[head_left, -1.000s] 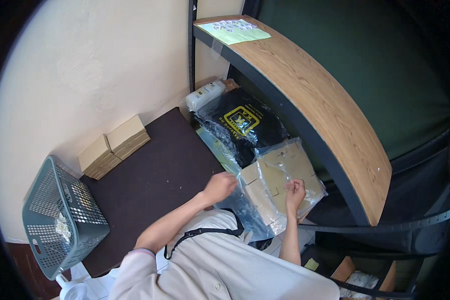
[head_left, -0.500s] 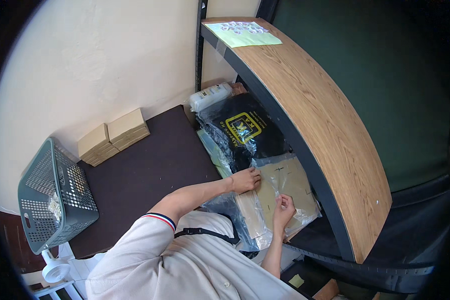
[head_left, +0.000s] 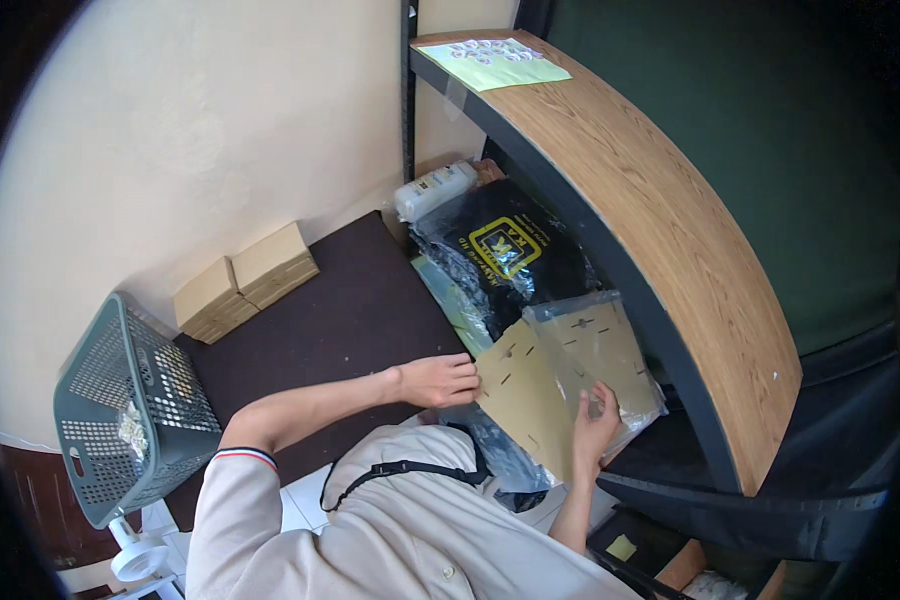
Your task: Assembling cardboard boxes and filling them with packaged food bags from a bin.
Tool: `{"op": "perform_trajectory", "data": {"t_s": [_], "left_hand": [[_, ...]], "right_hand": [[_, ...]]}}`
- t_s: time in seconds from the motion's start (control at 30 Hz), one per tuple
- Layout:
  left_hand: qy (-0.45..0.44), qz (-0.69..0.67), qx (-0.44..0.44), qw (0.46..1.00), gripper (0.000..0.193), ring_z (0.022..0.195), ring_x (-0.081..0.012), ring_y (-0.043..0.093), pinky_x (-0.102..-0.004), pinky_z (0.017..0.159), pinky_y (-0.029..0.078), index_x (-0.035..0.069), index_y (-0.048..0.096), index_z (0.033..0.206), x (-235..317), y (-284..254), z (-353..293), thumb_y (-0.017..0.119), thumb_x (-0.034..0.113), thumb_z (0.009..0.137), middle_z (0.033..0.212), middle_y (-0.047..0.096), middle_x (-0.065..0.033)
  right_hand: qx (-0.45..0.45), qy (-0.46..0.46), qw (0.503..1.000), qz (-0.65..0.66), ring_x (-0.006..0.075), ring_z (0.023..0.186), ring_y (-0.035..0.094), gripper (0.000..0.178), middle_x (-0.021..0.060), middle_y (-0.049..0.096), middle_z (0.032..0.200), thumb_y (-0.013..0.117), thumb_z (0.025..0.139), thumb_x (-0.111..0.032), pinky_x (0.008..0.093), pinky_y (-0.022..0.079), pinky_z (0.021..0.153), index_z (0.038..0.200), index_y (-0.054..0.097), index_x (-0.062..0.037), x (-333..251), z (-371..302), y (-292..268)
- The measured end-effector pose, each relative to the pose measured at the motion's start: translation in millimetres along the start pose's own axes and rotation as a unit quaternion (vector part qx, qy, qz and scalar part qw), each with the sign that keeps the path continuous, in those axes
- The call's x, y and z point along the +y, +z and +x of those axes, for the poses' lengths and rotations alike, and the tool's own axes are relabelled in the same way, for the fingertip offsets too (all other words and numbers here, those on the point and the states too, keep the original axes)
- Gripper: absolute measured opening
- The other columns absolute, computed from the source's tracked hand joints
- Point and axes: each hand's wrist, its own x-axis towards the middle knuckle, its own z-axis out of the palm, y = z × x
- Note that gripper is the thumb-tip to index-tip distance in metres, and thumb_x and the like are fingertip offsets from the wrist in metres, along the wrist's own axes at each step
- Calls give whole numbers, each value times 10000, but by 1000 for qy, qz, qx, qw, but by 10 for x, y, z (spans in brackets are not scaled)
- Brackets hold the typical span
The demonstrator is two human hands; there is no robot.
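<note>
A flat tan cardboard sheet with small dark slots [head_left: 522,385] sticks partway out of a clear plastic bag [head_left: 645,395]. My left hand [head_left: 442,382] grips the sheet's left edge, fingers closed on it. At the bag's opening, my right hand [head_left: 596,420] pinches the clear plastic between thumb and fingers. More tan cardboard shows through the bag on the right. A black plastic bag with yellow print [head_left: 510,245] lies just beyond the cardboard.
Two stacks of folded brown cardboard [head_left: 275,262] stand on the dark table [head_left: 340,300] by the wall. A grey-green perforated basket [head_left: 135,400] is at the left. A curved wood-topped shelf [head_left: 650,190] overhangs the bags. A white wrapped pack [head_left: 435,190] sits behind them.
My left hand has moved left, drawing the cardboard sheet partly out of the clear bag. My right hand has shifted slightly right with the plastic. The whole view has shifted a little.
</note>
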Motion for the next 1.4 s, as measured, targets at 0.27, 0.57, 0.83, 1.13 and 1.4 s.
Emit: {"op": "perform_trajectory", "data": {"t_s": [0.27,0.57,0.83,1.13,1.4], "left_hand": [[-156,1,167,974,264,779,-263,610,-385,679,530,4,705,1008,958,-1353,-723,813,46,771,902,630,-93],[-395,215,225,864,190,673,-220,570,-368,605,461,-30,758,985,2152,-1607,-1062,765,40,809,776,598,-61],[-475,82,176,859,438,1104,-336,607,-580,1084,407,4,700,1146,2290,-1073,-1241,781,329,864,1132,638,-157],[-810,26,-19,585,1086,1623,-494,39,-784,1215,-47,232,186,1724,2181,-126,-2822,650,734,881,1768,129,-226],[-834,51,-72,544,1014,1640,-436,-50,-785,1198,-104,229,168,1728,2193,244,-2898,529,762,944,1788,52,-195]], "right_hand": [[56,-13,994,88,204,854,722,150,132,766,907,746,964,-62,354,563,837,1054,747,59,-973,-543,-266],[-444,285,727,440,414,1155,715,691,322,682,1275,470,1113,-542,588,625,904,1485,483,40,-2069,-1277,921],[-605,151,676,393,172,951,754,333,133,777,1088,737,948,53,312,629,858,1271,662,21,-2423,-1743,2376],[-373,-213,902,48,284,777,721,211,117,737,865,811,886,-110,430,575,724,1048,723,-6,-1651,-1807,3701],[-328,-224,910,114,337,747,648,81,158,650,776,751,870,-49,472,514,687,853,712,19,-1352,-2095,3673]]}}
